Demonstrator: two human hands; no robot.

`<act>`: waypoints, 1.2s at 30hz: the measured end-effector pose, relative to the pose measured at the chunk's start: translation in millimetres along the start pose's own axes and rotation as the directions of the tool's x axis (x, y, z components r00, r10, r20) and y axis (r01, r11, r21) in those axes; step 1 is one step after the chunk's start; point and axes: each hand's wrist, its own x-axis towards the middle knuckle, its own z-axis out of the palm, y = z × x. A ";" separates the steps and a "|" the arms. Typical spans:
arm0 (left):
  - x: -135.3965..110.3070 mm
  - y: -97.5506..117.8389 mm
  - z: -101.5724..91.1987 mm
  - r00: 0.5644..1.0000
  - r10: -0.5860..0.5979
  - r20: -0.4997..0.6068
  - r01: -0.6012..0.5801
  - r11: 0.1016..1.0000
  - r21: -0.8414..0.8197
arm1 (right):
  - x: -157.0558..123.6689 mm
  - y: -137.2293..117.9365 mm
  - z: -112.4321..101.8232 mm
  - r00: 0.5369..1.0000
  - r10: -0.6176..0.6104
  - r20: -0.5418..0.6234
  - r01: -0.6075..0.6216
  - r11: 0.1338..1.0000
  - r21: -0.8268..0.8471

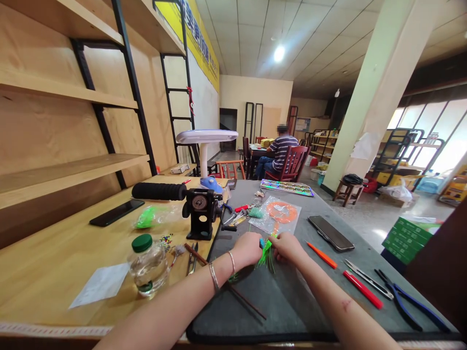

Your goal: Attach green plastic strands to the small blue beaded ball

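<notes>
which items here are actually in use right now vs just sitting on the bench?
In use:
left hand
right hand
green strand bundle, pinched between both hands

Lying about:
orange tool
red pen
blue-handled pliers
phone
green-capped bottle
small black vise

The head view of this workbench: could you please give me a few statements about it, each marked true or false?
1. Both hands, the left hand and the right hand, pinch a small green tasselled lure over the grey mat. True.
2. The bottle on the wooden table has a red cap. False: its cap is green.
3. A dark phone lies on the mat, to the right of the hands. True.
4. The blue-handled pliers are in the right hand. False: they lie on the mat near its right edge, untouched.
5. The left wrist wears bracelets. True.
</notes>
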 end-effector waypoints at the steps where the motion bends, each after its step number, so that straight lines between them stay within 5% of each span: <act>1: -0.2 -0.2 0.4 1.000 0.004 0.001 -0.004 1.000 -0.004 | 1.0 -1.2 -0.5 1.000 0.001 0.002 -0.001 1.000 -0.005; 12: -5.5 -4.8 3.7 0.998 0.065 0.009 -0.065 0.998 -0.005 | 20.3 4.8 12.7 0.992 0.119 0.036 -0.119 0.993 -0.016; 23: -72.2 -13.2 0.3 0.965 0.258 -0.046 -0.255 0.965 0.065 | -3.9 17.0 2.6 0.993 0.110 -0.043 -0.094 0.957 0.273; 29: -88.5 -22.8 1.0 0.955 0.295 0.022 -0.296 0.950 0.099 | -24.5 10.6 -15.0 0.992 0.051 -0.115 0.002 0.908 0.420; 36: -90.9 -25.3 -8.3 0.941 0.335 0.050 -0.339 0.932 0.127 | -46.1 3.9 -49.4 1.000 -0.021 0.014 0.011 0.869 0.494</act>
